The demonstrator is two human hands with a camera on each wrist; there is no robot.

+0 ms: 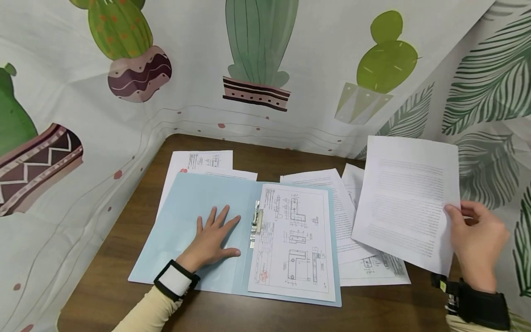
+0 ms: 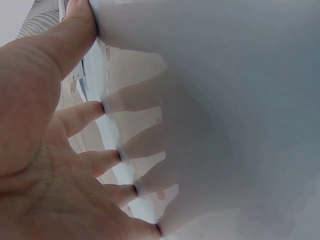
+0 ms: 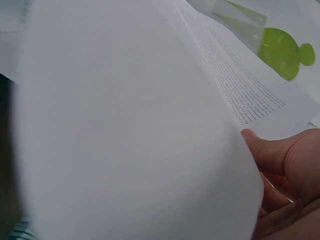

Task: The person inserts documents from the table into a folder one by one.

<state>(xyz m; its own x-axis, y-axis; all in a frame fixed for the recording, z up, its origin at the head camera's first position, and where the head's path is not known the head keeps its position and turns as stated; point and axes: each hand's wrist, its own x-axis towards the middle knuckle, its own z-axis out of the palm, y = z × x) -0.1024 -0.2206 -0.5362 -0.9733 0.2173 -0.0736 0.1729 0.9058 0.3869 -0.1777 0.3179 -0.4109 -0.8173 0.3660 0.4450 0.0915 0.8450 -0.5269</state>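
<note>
A light blue folder [image 1: 182, 198] lies spread flat on the table, its metal clip [image 1: 256, 226] near the spine. On its right side rests a sheet with technical drawings [image 1: 307, 276]. My left hand [image 1: 213, 240] presses on the bare left cover with fingers spread; in the left wrist view its fingertips touch the glossy cover [image 2: 240, 125]. Off to the right, my right hand [image 1: 479, 240] pinches the right edge of a printed text sheet [image 1: 406, 198] between thumb and fingers, holding it raised. The right wrist view shows this sheet [image 3: 130, 125] bowed, with the thumb on its edge.
More papers lie on the brown table [image 1: 103, 272]: drawing sheets [image 1: 203, 159] stick out behind the folder's left cover. To its right are a text page [image 1: 315, 177] and another drawing sheet [image 1: 373, 276], partly under the raised sheet. A cactus-print cloth [image 1: 195, 83] hangs behind.
</note>
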